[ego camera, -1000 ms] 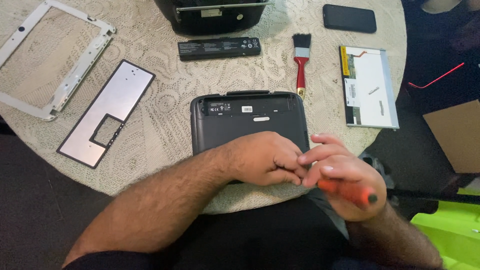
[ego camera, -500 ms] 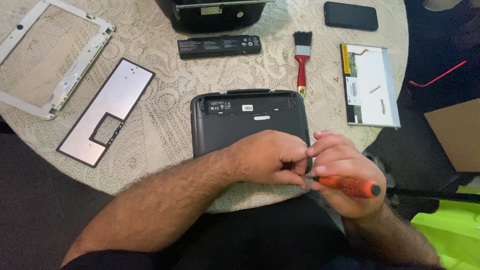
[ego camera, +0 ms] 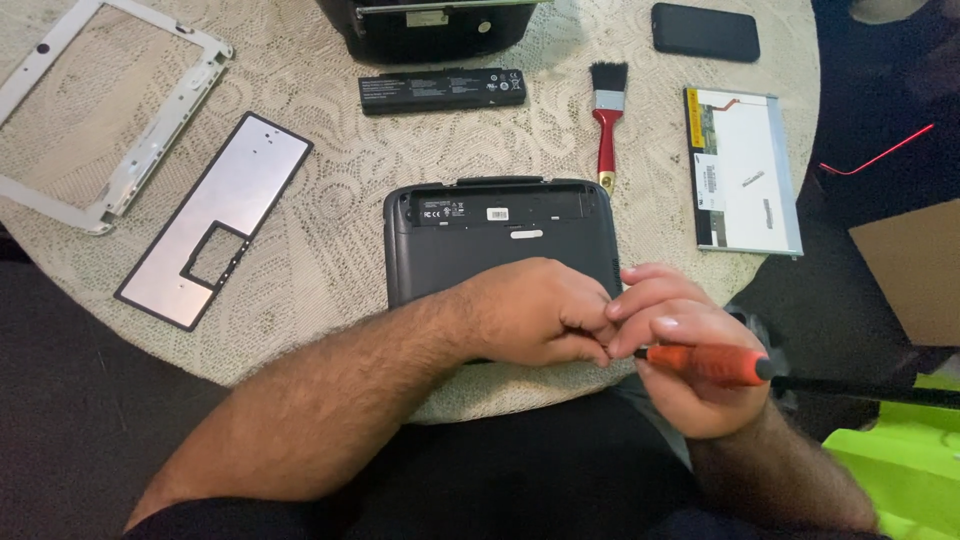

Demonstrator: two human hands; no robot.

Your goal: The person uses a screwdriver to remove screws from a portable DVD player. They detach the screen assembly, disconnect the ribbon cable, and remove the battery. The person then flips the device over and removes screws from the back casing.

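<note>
A dark grey laptop base [ego camera: 470,240] lies bottom-up on the lace-covered round table [ego camera: 330,250], close to the near edge. My left hand [ego camera: 535,312] rests on its near right corner with fingers curled, fingertips meeting my right hand. My right hand [ego camera: 690,365] grips an orange-handled screwdriver [ego camera: 705,362], its handle pointing right and its tip hidden between the two hands. What the left fingers pinch is hidden.
On the table lie a white screen bezel [ego camera: 110,120], a silver keyboard plate [ego camera: 215,215], a black battery [ego camera: 442,90], a red-handled brush [ego camera: 607,115], a display panel [ego camera: 745,170], a black phone [ego camera: 705,32] and a black case [ego camera: 430,25]. A cardboard box [ego camera: 915,270] sits right.
The screwdriver handle has swung up from a downward slant to nearly level. Both hands stay together at the laptop base's near right corner.
</note>
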